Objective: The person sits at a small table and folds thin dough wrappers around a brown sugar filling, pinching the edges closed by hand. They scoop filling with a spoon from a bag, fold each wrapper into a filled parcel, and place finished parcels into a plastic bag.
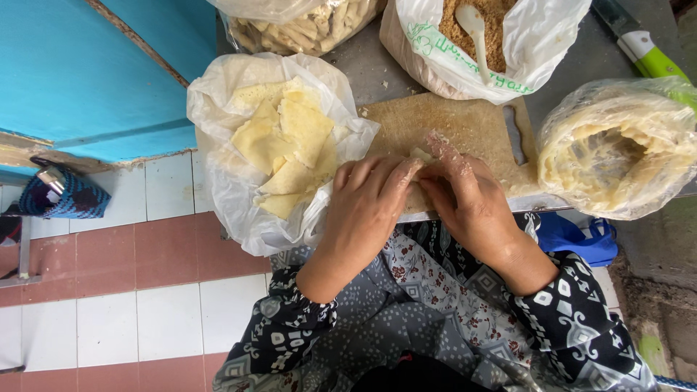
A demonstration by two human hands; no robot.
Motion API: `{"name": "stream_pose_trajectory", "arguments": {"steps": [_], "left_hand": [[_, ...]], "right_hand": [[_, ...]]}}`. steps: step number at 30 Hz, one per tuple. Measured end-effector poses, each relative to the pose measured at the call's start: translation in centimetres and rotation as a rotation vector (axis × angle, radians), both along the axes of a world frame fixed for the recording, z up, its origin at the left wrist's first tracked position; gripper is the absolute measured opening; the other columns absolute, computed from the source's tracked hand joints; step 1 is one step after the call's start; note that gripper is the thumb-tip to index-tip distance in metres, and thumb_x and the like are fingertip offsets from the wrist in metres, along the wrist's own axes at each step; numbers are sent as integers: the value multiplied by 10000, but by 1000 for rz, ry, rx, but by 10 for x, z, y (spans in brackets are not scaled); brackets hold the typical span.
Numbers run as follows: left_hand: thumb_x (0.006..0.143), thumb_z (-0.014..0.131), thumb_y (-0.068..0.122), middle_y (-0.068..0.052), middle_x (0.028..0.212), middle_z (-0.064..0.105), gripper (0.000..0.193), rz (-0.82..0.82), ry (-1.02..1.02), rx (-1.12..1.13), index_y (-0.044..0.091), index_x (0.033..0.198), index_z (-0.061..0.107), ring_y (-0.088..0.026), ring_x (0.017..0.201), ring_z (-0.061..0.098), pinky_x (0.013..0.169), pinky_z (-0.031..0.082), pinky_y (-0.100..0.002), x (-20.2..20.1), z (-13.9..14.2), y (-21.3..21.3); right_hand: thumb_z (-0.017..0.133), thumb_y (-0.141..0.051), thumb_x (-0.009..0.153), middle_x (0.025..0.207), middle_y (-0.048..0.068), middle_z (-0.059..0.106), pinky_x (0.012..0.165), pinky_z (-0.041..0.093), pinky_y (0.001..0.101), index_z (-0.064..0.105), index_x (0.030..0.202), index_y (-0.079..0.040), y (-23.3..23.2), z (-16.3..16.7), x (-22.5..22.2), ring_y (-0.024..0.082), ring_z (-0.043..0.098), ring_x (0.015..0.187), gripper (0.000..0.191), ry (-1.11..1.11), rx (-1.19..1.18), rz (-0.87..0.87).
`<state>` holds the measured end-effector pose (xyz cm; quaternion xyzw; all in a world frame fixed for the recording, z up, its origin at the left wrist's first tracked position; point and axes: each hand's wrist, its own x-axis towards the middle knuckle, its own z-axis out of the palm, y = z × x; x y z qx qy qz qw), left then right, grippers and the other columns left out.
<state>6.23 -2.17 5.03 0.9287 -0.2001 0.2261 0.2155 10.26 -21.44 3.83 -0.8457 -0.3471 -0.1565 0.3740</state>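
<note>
Sleeves: my patterned dark sleeves (573, 305) fill the bottom of the frame, forearms reaching up toward the board.
Left hand: my left hand (367, 207) lies just below centre, fingers curled down over the near edge of a pale wrapper piece, pressing on it rather than lifting it.
Right hand: my right hand (468, 196) sits just right of centre, fingers dusted with crumbs, pinching the same piece from the other side; both hands are closed on it, fingertips meeting.
Wrapper piece: the small pale fold of dough (421, 154) shows only as a sliver between my fingertips, resting on the board; the rest is hidden under my hands.
Handling note: in my judgement the fold wants even pressure from both sides and a tight tuck, since a thin sheet like this would likely tear or spring open if pulled hard.
Cutting board: the worn wooden board (465, 120) with a handle slot, centre of the frame, scattered with crumbs.
Sheet bag: a white plastic bag (218, 181) left of centre, open, holding a stack of yellow wrapper sheets (290, 145).
Right bag: a clear bag (617, 145) at the right edge with pale rolled dough inside.
Crumb bag: upper centre, a white bag of brown crumbs (501, 22) with a white spoon (475, 29) standing in it.
Far bag: top centre-left, a clear bag of pale sticks (305, 25).
Knife: a green-handled knife (650, 54), upper right.
</note>
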Motion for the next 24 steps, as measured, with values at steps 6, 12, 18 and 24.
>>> {"name": "stream_pose_trajectory", "arguments": {"steps": [6,12,18,24], "left_hand": [[967,677,103,-22,1174,687,450,-15,7,49,74,1406,584,-190,1226,583,1052,394,-416,5,-7,1],[916,680,111,9,1137,685,278,6,10,48,120,1194,678,-192,1191,589,1062,390,-425,7,-4,-1],[921,686,135,-17,1158,634,250,45,-12,66,88,1162,728,-226,1178,559,1059,388,-428,8,-6,-3],[944,681,174,-41,1307,609,359,200,-68,222,62,1285,698,-222,1272,525,1078,382,-444,-14,-13,-19]], "right_hand": [[767,27,902,1056,116,723,871,540,425,439,1512,-11,0,0,-1,335,686,986,694,33,3,-28],[788,14,871,1104,138,723,884,530,426,437,1513,-17,2,2,-2,335,661,1007,732,-8,5,-63],[790,20,879,1034,114,711,868,534,432,420,1536,-8,2,0,-1,332,660,976,755,-17,14,-65],[788,36,909,1084,135,710,847,537,442,439,1513,4,0,0,-5,327,668,946,698,-203,-74,-58]]}}
